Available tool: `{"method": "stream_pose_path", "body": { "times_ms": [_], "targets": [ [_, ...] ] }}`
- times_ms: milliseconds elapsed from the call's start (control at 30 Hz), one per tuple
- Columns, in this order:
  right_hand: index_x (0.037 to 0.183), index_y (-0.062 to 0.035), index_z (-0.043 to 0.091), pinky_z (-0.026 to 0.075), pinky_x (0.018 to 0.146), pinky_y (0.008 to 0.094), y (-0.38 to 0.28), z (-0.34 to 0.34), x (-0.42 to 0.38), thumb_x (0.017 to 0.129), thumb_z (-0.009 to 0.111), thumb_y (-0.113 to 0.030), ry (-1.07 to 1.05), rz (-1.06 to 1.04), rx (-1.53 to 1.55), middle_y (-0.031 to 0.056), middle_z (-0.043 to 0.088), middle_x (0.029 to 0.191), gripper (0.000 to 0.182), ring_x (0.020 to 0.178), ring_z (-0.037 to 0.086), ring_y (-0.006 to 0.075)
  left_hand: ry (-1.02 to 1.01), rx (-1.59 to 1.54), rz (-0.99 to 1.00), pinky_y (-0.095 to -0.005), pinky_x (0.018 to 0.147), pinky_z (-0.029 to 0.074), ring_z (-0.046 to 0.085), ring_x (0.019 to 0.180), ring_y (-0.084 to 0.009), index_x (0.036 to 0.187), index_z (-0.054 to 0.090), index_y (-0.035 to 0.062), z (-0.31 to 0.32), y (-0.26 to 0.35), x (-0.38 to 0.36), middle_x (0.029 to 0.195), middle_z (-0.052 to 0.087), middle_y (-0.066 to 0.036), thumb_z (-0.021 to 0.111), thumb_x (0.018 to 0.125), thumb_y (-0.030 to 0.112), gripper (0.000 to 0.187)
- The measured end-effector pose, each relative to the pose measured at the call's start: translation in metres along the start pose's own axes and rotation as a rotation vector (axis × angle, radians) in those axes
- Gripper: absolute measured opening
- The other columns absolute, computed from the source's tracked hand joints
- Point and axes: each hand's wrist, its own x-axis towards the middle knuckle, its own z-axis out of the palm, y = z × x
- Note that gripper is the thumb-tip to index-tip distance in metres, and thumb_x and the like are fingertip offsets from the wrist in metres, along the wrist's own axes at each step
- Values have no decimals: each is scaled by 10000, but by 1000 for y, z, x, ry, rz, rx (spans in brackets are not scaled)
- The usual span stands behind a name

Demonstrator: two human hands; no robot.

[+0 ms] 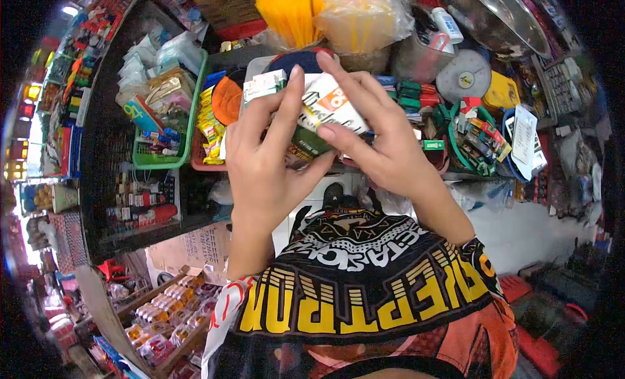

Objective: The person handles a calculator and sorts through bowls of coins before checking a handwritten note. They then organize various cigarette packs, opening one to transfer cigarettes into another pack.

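Both hands are raised in front of my chest around a small white and green box (335,109) with dark script and an orange mark. My left hand (270,138) has its fingers up along the left side, its thumb under the lower edge. My right hand (377,125) grips the right side, with the thumb pressed on the front face and the fingers over the top. A second white and green box (265,84) shows behind my left fingers, partly covered by them.
A green basket (200,99) of packets stands to the left, near yellow sachets (209,128). On the right are a round green basket (456,141) of small boxes and a round grey scale (463,76). Plastic-wrapped yellow goods (290,14) stand behind. Cups in a wooden tray (176,314) sit lower left.
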Motion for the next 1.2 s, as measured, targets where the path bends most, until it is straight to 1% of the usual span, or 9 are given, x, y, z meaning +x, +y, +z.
{"method": "stream_pose_path", "body": {
  "times_ms": [67,233,300,367,467,700,967,1100,1200],
  "targets": [
    [1348,-105,246,430,758,361,-1,7,3,835,516,-283,-19,-55,-116,160,469,1064,606,880,511,344,29,53,-23,-346,658,422,530,762,-249,1219,460,35,-1,-5,-2,904,520,-100,732,478,150,798],
    [1350,-90,232,422,807,357,11,15,16,829,519,-321,-171,5,-134,181,388,1182,638,954,503,319,244,75,-107,-328,746,444,546,839,-244,1288,356,41,-10,-47,-16,957,524,-115,762,555,183,850],
    [1349,-97,243,419,808,347,18,13,23,806,550,-330,2,-5,-146,183,387,1190,666,986,486,279,418,-96,-441,-343,806,421,509,933,-205,1346,229,69,-18,-70,-26,1068,510,-124,757,599,130,918],
    [1324,-91,304,400,835,320,34,6,31,756,611,-332,140,51,-94,165,402,1181,689,989,464,257,417,242,-326,-378,793,419,527,920,-276,1298,351,101,-24,-124,-39,1074,471,-167,708,664,154,730],
    [1300,-109,354,385,859,336,65,-1,32,705,651,-363,132,258,-136,168,411,1182,712,989,470,278,156,514,-889,-392,754,434,530,905,-333,1191,485,201,-2,-190,-76,1001,482,-152,660,691,322,544],
    [1314,-265,312,213,894,581,79,31,25,469,769,-444,-310,178,-761,147,305,1329,978,1214,227,389,-145,443,-856,-462,817,402,499,1013,-323,1169,511,190,63,-261,-122,1138,479,-153,647,701,371,520],
    [1265,-216,404,262,855,470,101,35,31,580,704,-462,-211,196,-805,99,438,1219,788,1078,374,310,46,175,-781,-334,870,365,498,991,-273,1135,513,8,14,-174,-70,1053,510,-173,588,783,349,495],
    [1244,-223,422,239,840,421,87,36,33,595,711,-422,-246,258,-776,64,506,1094,738,1072,368,272,-117,140,-385,-422,872,362,469,1014,-363,1206,453,77,12,-100,-52,1136,452,-212,700,641,381,687],
    [1118,-143,536,399,757,327,88,32,37,578,751,-251,-69,164,-467,88,531,979,591,873,520,223,-156,177,-431,-409,865,377,475,1011,-349,1231,427,94,25,-85,-49,1145,445,-209,700,641,338,695]
  ]
}}
